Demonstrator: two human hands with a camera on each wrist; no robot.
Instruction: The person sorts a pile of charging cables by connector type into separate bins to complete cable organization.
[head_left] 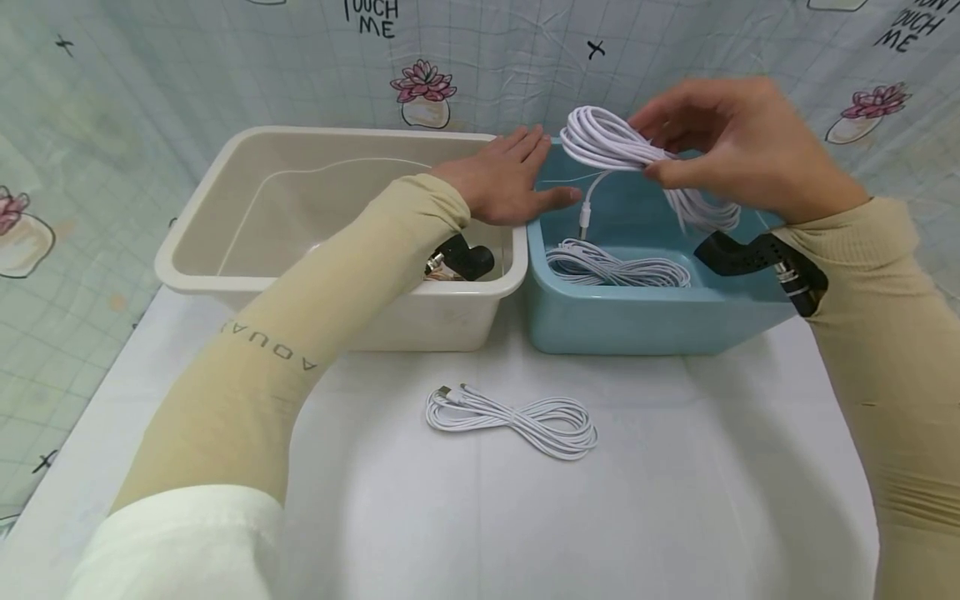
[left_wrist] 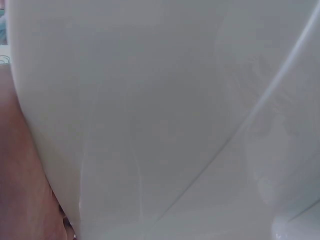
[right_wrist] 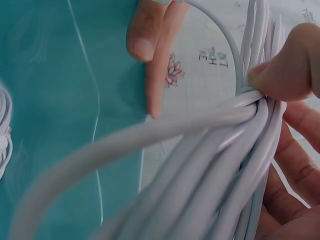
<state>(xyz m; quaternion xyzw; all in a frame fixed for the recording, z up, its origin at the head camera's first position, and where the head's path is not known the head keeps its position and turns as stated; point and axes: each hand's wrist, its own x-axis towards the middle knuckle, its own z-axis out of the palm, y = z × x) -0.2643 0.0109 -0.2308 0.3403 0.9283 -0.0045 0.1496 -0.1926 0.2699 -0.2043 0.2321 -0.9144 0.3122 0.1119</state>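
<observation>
In the head view, my right hand point(head_left: 750, 142) pinches a coiled white cable point(head_left: 611, 142) at its middle, above the blue bin point(head_left: 645, 321). One end with a plug hangs down from this coil. The right wrist view shows the thumb pressing the bundled strands point(right_wrist: 220, 165) against the fingers. My left hand point(head_left: 502, 177) lies with straight fingers over the adjoining rims of the cream bin point(head_left: 427, 325) and the blue bin. Another white cable coil point(head_left: 618, 267) lies inside the blue bin. A third coiled white cable point(head_left: 517, 421), with a USB plug, rests on the table.
The two bins stand side by side at the back of the white table point(head_left: 480, 517). A patterned curtain point(head_left: 495, 67) hangs behind them. The left forearm crosses over the cream bin, and a black wrist mount point(head_left: 765, 258) sits under the right wrist.
</observation>
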